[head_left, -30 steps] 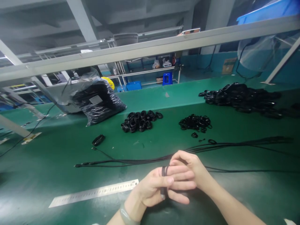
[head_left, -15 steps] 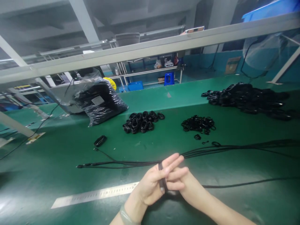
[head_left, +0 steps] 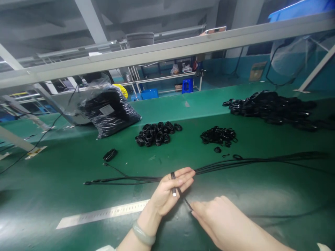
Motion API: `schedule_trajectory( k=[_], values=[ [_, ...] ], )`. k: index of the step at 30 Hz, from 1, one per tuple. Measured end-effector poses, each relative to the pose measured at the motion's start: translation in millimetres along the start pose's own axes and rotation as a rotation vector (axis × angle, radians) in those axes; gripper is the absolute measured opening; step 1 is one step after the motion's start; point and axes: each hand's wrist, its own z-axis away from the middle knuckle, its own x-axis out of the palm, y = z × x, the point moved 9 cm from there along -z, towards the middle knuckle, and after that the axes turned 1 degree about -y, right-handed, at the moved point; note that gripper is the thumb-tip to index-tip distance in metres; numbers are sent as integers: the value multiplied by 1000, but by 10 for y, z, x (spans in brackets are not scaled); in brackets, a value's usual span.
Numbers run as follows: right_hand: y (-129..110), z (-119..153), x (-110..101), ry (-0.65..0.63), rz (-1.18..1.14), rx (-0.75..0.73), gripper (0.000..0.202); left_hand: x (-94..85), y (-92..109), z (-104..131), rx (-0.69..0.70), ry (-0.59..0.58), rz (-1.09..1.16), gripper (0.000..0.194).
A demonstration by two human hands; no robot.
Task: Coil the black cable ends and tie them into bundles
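In the head view, the right hand (head_left: 217, 216) has come away from behind the left fingers, where it was half a second ago, and is now lower and nearer the tabletop's near edge, its thumb and forefinger pinched on a black cable (head_left: 187, 204). A short straight stretch of that cable now shows between the two hands. The left hand (head_left: 169, 191), with a pale bracelet (head_left: 143, 235) on its wrist, grips the wrapped part: loops go around its fingers, the thumb presses over them, and the connector (head_left: 174, 192) points down below the thumb. Its fingers, spread earlier, now lie closer together. Past the right forearm a dark length runs blurred toward the tabletop's right edge. The cable bundle (head_left: 117, 181) lies across the tabletop (head_left: 65, 195) as before, beyond the metal ruler (head_left: 104, 214), and the coiled cables (head_left: 157, 134), small black loops (head_left: 218, 136) and large black heap (head_left: 272, 108) have kept their places toward the far edge. Of the containers, a clear plastic bag (head_left: 121, 120) near the far left corner is full of dark contents and bears a white label; a blue bin (head_left: 300, 10) sits on the shelf rail (head_left: 167, 52) at upper right, its inside hidden.
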Motion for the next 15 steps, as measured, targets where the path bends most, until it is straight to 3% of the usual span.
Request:
schedule_trajectory(
  k=[4, 8, 10, 15],
  values=[
    [35, -21, -109, 1, -67, -25, 15, 47, -68, 28, -85, -28, -51, 45],
    [256, -147, -404, 160, -286, -23, 5, 138, -194, 86, -171, -134, -98, 35],
    [420, -222, -495, 237, -324, 12, 9, 200, -265, 118, -207, -202, -91, 34],
    [648, -376, -418, 263, -654, 0, 13, 359, -352, 211, -277, -369, -90, 44]
  ],
)
